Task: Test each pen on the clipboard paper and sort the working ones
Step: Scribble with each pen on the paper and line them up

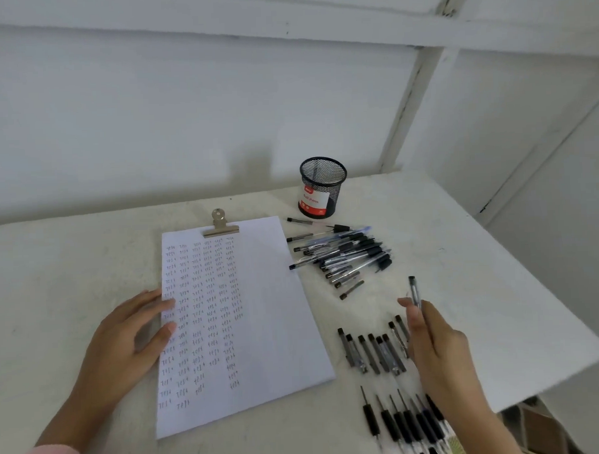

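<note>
Head view: slim clear-barrelled pen in right hand

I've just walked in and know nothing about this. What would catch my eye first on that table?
Probably the white paper in the middle, held by a metal clip and covered in columns of small scribbles, with the left hand resting on its edge. To its right lies a loose pile of pens, below a black mesh cup at the back. The right hand holds one pen above neat rows of caps and pens.
</note>
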